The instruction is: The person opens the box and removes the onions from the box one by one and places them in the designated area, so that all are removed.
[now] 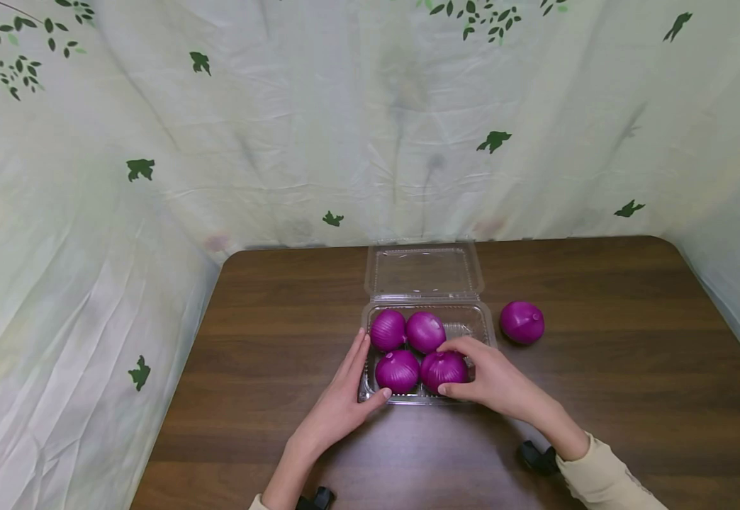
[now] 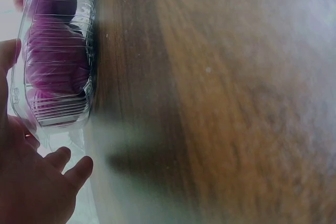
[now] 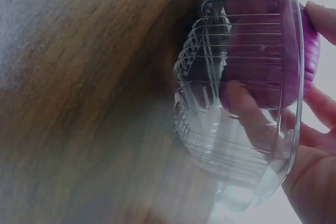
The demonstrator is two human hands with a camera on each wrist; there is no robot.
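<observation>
A clear plastic clamshell box stands on the table with several purple onions inside. My right hand grips the front right onion between thumb and fingers, and that onion sits within the box. In the right wrist view the same onion shows above the rim, with fingers reaching down inside the wall. My left hand lies along the box's left side, fingers fairly straight, thumb at the front left corner. In the left wrist view the left hand touches the box rim.
One more purple onion lies on the table to the right of the box. The box's hinged lid is folded back toward the table's far edge. A patterned cloth hangs behind the brown wooden table.
</observation>
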